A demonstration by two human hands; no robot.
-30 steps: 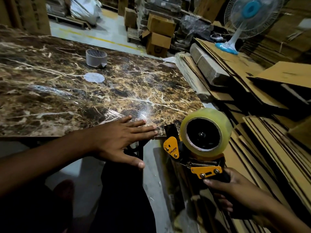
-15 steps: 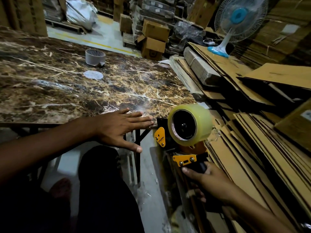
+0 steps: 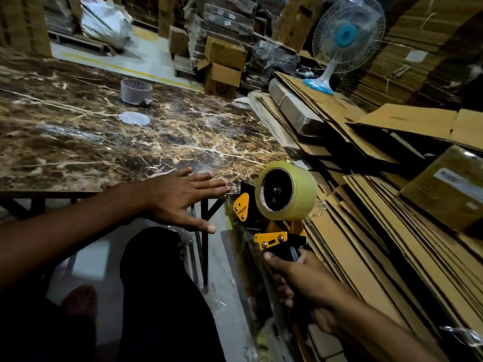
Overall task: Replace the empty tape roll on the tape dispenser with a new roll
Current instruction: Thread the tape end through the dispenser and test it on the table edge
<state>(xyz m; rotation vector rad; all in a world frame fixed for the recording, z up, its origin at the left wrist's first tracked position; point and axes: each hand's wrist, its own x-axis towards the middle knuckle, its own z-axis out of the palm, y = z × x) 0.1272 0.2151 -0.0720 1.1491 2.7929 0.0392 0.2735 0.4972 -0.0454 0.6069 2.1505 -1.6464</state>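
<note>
My right hand (image 3: 300, 280) grips the black handle of an orange tape dispenser (image 3: 271, 231), held upright off the table's near right corner. A full roll of clear yellowish tape (image 3: 295, 194) sits on the dispenser's spindle. My left hand (image 3: 177, 199) lies flat, fingers spread, on the near edge of the marble-patterned table (image 3: 104, 142), its fingertips close to the dispenser's front. An empty grey cardboard tape core (image 3: 136, 92) stands far back on the table, with a pale round disc (image 3: 135, 118) lying in front of it.
Stacks of flattened cardboard (image 3: 366, 205) fill the right side, close to the dispenser. A white and blue fan (image 3: 342, 40) stands behind them. Cardboard boxes (image 3: 222, 66) and pallets crowd the background. My dark-clothed leg (image 3: 162, 296) is below the table edge.
My right hand has swung the dispenser so the roll's open side faces more to the left. My left hand stays flat on the table edge.
</note>
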